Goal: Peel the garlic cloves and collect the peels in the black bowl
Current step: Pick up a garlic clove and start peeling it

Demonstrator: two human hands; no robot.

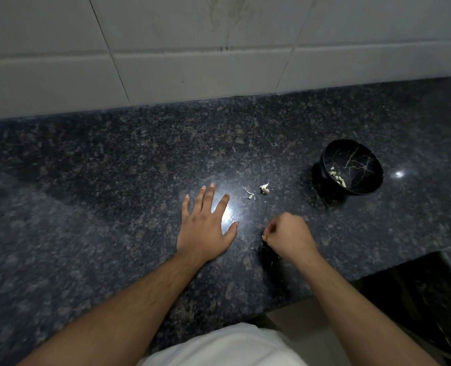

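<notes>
My left hand (204, 225) lies flat on the dark granite counter (113, 167), fingers spread and straight. My right hand (289, 236) is curled into a loose fist just right of it, pinching a small pale bit of garlic (264, 237) at its fingertips. A garlic clove with skin (264, 188) and a thin scrap of peel (250, 194) lie on the counter beyond both hands. The black bowl (361, 180) with gold veining stands at the right, holding several pale peel pieces (338, 176).
A white tiled wall (192, 48) rises behind the counter. The counter's front edge steps back at the lower right, where a dark gap (417, 286) opens. My white shirt (219, 347) shows at the bottom.
</notes>
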